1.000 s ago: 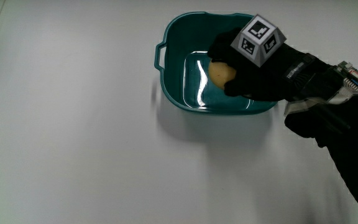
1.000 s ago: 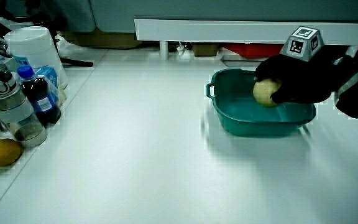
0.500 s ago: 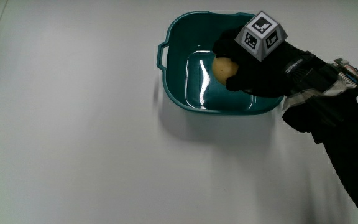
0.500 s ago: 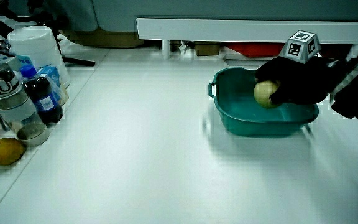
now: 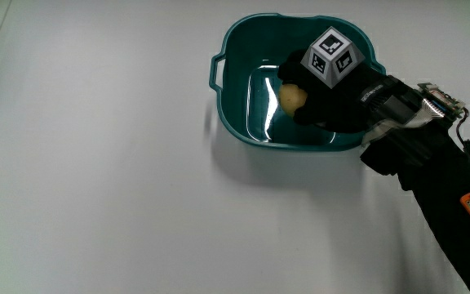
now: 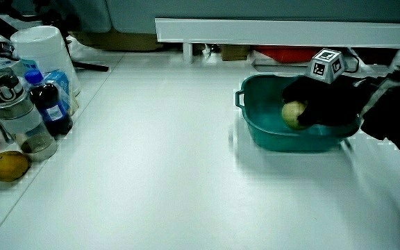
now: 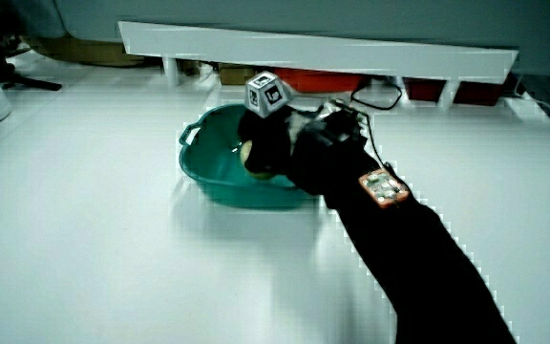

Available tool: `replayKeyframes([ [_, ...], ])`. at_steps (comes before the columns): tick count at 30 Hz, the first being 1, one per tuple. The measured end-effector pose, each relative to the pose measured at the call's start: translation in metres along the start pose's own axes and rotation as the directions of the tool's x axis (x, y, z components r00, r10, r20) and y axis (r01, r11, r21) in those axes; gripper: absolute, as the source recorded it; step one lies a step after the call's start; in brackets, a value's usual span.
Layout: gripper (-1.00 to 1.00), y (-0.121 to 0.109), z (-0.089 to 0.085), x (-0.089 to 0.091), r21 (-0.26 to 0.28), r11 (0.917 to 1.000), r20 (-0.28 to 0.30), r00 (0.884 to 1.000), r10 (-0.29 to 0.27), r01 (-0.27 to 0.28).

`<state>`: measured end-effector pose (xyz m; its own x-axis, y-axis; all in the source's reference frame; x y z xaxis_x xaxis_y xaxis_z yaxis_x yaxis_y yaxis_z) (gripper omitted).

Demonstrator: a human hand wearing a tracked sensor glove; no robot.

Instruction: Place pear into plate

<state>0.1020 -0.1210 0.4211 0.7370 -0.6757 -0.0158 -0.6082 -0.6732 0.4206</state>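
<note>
My hand (image 5: 333, 96) has sunk lower into the teal plate (image 5: 233, 90) than a moment ago; fingers still wrapped round the pear (image 5: 293, 97); release looks near.

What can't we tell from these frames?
- Pear: mostly covered by the hand in the main view; only a sliver shows in a side view.
- Whether the pear touches the basin floor: the hand and rim hide it in every view.
- Bottles at the table's edge: labels too small to read.
- Forearm: cut off by the picture's edge.
</note>
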Motion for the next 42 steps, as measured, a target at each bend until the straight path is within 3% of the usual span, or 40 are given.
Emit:
replayKeyframes([
  [15,0.0,0.009,-0.015,-0.005,-0.055,0.9984,0.02,1.0,-0.007,0.008],
  [29,0.0,0.009,-0.01,-0.007,-0.043,0.9991,0.029,1.0,-0.003,0.004],
  [40,-0.48,0.009,-0.015,-0.006,-0.068,0.9974,0.048,0.999,-0.021,0.025],
  [42,-0.57,0.01,-0.018,0.0,-0.083,0.9963,0.017,1.0,-0.023,0.024],
])
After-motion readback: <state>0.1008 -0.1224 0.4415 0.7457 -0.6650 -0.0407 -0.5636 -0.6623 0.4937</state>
